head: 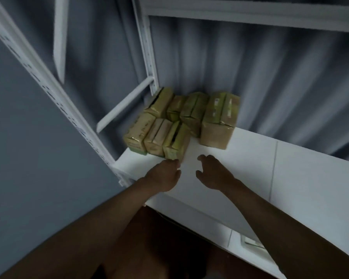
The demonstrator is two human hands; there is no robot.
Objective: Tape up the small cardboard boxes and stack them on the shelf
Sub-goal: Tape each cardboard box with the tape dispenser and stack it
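Note:
Several small taped cardboard boxes with green print stand in two rows at the left end of a white shelf board [250,158]. The front row's right box [176,140] is nearest my hands. A taller brown box [219,121] stands at the right of the group. My left hand [163,175] reaches forward, its fingertips at the lower front corner of the nearest box, holding nothing. My right hand [210,174] hovers over the bare shelf just right of that box, fingers loosely bent and empty. The frame is blurred.
White metal shelf uprights [73,109] rise at the left, with a crossbar [125,104] behind the boxes and an upper shelf beam [250,11] above. A grey curtain [270,77] hangs behind. A lower white shelf [240,236] shows beneath my right arm.

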